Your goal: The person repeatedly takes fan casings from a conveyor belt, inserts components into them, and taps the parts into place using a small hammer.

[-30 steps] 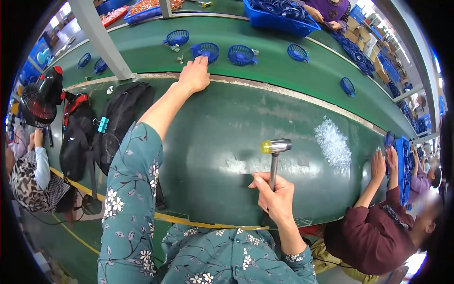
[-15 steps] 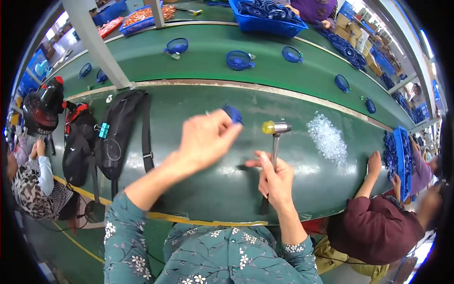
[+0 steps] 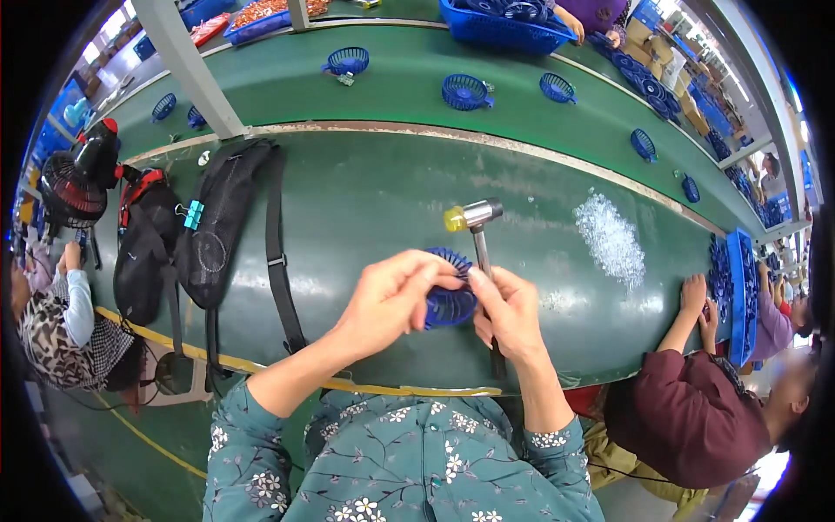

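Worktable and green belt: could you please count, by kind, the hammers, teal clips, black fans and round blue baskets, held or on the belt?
Hammer: 1
Held blue basket: 1
Blue baskets on the belt, as far as visible: 7
Teal clip: 1
Black fan: 1
Total: 11

Green table [image 3: 374, 191]: bag [image 3: 228, 228], clear pieces [image 3: 611, 242]

On the worktable [image 3: 365, 191], bags [image 3: 228, 226] lie left, a heap of pieces [image 3: 611, 239] right; between them, a basket [image 3: 450, 306] is in the left hand [image 3: 387, 296], a hammer [image 3: 481, 248] in the right hand [image 3: 513, 315]. Behind, a belt [image 3: 400, 83] carries more baskets [image 3: 464, 92]; beyond stands a bin [image 3: 500, 33], apparently holding rings [image 3: 522, 10].
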Tool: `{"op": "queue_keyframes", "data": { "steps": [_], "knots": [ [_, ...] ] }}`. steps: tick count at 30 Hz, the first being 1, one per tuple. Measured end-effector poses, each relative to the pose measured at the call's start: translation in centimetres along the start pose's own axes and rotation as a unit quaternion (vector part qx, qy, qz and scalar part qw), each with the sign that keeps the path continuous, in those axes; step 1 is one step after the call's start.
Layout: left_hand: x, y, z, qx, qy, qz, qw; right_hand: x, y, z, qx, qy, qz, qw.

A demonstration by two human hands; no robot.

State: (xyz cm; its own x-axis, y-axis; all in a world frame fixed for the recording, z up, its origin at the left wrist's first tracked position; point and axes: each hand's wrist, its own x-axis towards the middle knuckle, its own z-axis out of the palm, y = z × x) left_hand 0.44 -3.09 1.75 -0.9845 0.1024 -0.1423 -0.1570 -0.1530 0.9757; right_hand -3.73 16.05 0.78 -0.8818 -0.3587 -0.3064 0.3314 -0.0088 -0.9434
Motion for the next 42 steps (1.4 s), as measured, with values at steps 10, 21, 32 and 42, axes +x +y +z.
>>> {"op": "queue_keyframes", "data": {
  "steps": [10,21,32,42],
  "knots": [
    [-1.3,-2.8,-2.8,-0.091,0.144,-0.053,0.984,1.3,-1.1,-1.6,0.063,0.03,-0.011,0.997],
    [-2.7,-2.1,1.1,-0.129,-0.126,-0.168,0.969,2.4,-1.5,-2.1,0.054,0.047,-0.055,0.996],
    [-1.4,-1.8,2.5,-0.212,-0.092,-0.117,0.966,2.7,-1.7,-2.2,0.047,0.016,-0.07,0.996],
    [-0.4,-2.1,3.2,-0.263,-0.074,-0.129,0.953,3.3,-2.4,-2.1,-0.079,0.014,-0.056,0.995]
  ]
}}
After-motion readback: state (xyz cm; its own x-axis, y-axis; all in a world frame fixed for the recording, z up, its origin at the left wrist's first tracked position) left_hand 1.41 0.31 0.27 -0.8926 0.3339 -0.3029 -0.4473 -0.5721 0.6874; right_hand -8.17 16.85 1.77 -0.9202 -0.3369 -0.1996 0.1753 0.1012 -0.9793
